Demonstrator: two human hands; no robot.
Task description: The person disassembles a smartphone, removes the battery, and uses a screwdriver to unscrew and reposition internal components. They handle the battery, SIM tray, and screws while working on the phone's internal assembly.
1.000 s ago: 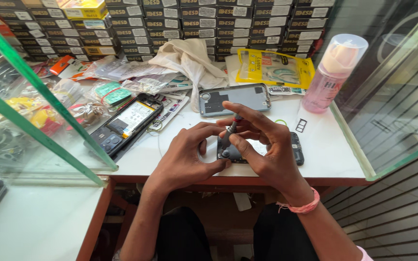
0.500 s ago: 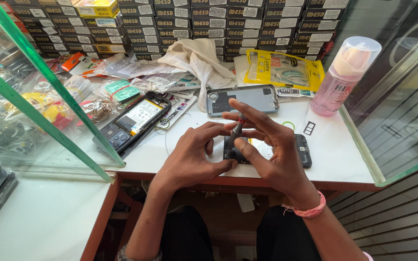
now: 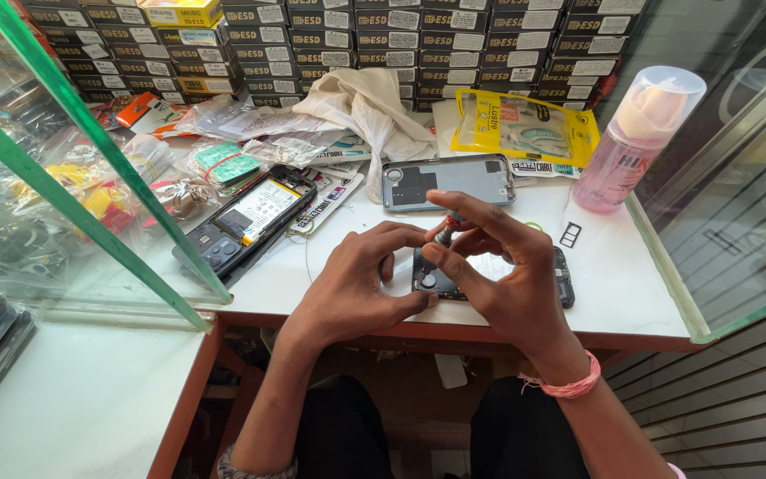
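An opened phone [image 3: 563, 282] lies flat on the white table [image 3: 613, 284] near its front edge, mostly covered by my hands. My left hand [image 3: 356, 284] curls against the phone's left end, thumb pressed to its corner. My right hand [image 3: 498, 275] rests over the phone and pinches a small screwdriver [image 3: 444, 235] upright between thumb and forefinger, tip down on the phone's upper left part. A pink band circles my right wrist.
A grey phone back cover [image 3: 447, 182] lies just beyond my hands. Another opened phone [image 3: 254, 217] sits to the left beside a glass partition [image 3: 90, 177]. A pink spray bottle [image 3: 636, 142], yellow packet [image 3: 525, 129], white cloth [image 3: 365, 111], small black frame [image 3: 569, 234] and stacked boxes [image 3: 356, 35] fill the back.
Both hands stay on the phone with the screwdriver held upright. The view has shifted slightly; the fingers have adjusted a little around the tool.
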